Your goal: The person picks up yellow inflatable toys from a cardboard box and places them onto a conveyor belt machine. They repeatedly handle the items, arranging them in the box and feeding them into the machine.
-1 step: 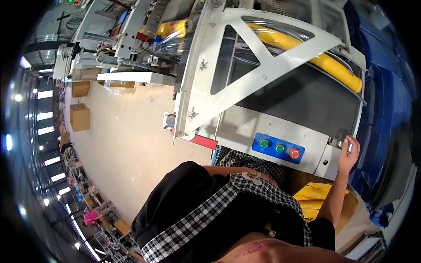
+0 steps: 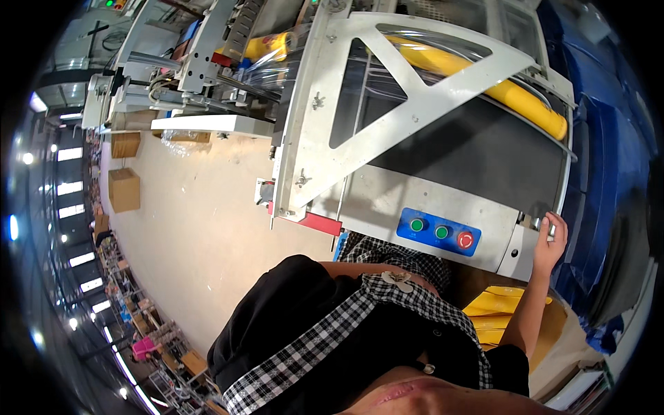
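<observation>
My right hand [image 2: 551,238] rests at the near right corner of a packing machine, by the end of its dark conveyor belt [image 2: 477,162]. Its fingers are loosely bent over the edge, and nothing shows held in them. To its left is a blue control panel [image 2: 411,236] with two green buttons and a red one. A long yellow roll [image 2: 529,109], partly under clear film, lies along the belt's far right side. A white triangular frame [image 2: 387,128] covers part of it. My left forearm [image 2: 339,267] runs behind my checked bib; its hand is hidden.
A box of folded yellow pieces [image 2: 494,308] stands below the machine's near edge. Blue-covered material [image 2: 588,173] lines the right. Cardboard boxes [image 2: 124,190] sit on the floor at left. Another yellow item [image 2: 266,47] lies in the machinery at the upper left.
The machine and the yellow roll appear shifted very slightly up and left in the view. My right hand stays at the same corner.
</observation>
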Available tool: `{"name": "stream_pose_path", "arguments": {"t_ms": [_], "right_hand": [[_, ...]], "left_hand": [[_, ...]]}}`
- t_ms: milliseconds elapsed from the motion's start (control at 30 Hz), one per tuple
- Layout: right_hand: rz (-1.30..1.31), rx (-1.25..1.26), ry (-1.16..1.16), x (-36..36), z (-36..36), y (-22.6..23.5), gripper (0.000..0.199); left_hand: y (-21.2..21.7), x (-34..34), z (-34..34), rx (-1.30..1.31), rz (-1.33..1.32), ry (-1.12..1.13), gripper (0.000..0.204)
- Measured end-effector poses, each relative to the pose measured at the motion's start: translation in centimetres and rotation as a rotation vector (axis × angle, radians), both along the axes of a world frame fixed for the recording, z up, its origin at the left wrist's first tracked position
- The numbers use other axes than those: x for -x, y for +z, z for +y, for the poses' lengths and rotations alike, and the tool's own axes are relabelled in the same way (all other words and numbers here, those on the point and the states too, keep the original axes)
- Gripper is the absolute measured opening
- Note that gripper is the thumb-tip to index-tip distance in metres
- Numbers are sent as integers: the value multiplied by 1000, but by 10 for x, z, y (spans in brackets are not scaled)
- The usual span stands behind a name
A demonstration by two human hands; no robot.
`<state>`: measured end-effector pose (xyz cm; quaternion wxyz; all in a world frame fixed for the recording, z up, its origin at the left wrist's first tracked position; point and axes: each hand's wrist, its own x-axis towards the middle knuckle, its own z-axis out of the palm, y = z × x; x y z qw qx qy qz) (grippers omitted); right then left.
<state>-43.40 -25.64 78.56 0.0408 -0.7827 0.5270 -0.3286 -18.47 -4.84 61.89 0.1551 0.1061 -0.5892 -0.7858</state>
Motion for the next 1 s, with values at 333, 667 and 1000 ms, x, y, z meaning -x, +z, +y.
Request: {"name": "stream_pose_path", "arguments": {"t_ms": [333,667,1000], "right_hand": [[-96,63,-82,36,150,-24,10],[625,168,-1023,159,370,-14,51],[484,-780,-1760,321,655,-80,54]], "left_hand": [[-46,17,50,146,-44,-83,55],[46,-12,114,153,-176,-17,59],[61,-5,146,315,-226,11,51]]}}
